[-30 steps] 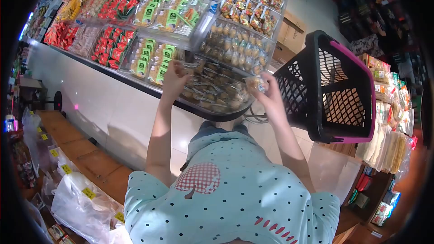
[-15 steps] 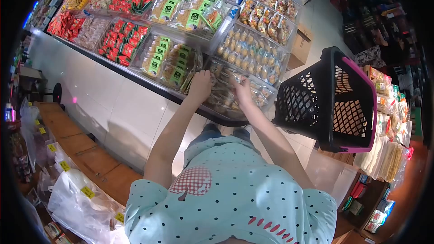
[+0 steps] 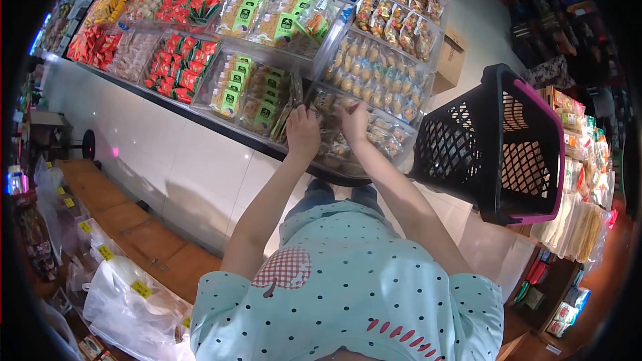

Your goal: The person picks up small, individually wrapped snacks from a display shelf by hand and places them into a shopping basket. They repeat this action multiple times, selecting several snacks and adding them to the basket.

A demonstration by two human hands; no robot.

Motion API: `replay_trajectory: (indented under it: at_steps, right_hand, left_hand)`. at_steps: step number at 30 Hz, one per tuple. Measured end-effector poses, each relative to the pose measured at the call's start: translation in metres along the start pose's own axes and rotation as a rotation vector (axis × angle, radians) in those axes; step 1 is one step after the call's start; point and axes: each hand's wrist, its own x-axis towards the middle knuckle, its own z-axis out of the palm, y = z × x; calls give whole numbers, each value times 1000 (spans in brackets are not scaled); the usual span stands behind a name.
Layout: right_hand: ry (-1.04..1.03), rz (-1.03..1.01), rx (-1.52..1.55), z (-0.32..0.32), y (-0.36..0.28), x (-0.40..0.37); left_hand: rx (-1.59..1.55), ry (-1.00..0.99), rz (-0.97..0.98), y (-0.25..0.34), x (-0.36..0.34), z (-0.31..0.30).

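Observation:
Both of my hands are over the front corner bin (image 3: 401, 139), a clear-walled tray of small snack packets (image 3: 384, 135) in see-through wrappers. My left hand (image 3: 304, 132) is at the bin's left side, knuckles up and fingers curled down; what lies under its fingertips is hidden. My right hand (image 3: 355, 122) is a short way to the right, its thumb and fingers pinched together on a clear-wrapped snack packet, mostly covered by the hand. Left of my left hand are green-labelled packs (image 3: 234, 87) standing in rows in the neighbouring bin.
A black mesh shopping basket (image 3: 495, 147) with a pink rim stands close on the right. Behind the front bin are trays of round wrapped snacks (image 3: 381, 77) and red packets (image 3: 180, 67). A brown wooden counter (image 3: 140, 217) with plastic bags runs along the left.
My right hand has turned and its fingers have curled inward, a little closer to my left hand. My left hand has shifted slightly right. The view has moved slightly.

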Motion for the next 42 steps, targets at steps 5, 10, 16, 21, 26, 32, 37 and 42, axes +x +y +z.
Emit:
replay_trajectory:
  at_steps: [5, 10, 16, 21, 26, 32, 37, 42]
  right_hand:
    - [155, -418, -586, -8, -7, -6]
    - [58, -294, -424, -12, -7, -5]
    - [36, -216, -220, -20, -15, -11]
    - [29, -304, -118, -31, -19, -23]
    - [41, -399, -86, -55, -10, -38]
    - [-147, -353, -43, -138, -58, -108]
    - [-123, -464, -74, -235, -96, -164]
    - [114, -729, -208, -338, -122, -187]
  left_hand:
    - [-28, -98, -27, 5, -1, -18]
    - [18, -148, 0, 3, -4, -19]
    - [-43, -80, 1, 3, -3, -5]
    - [-78, -86, -31, 8, -4, -1]
    - [-158, -108, -45, 12, -6, -14]
    - [-301, -6, 52, 34, -2, -46]
    - [-503, -5, 227, 94, 0, -63]
    - [-692, 30, 413, 179, 15, -86]
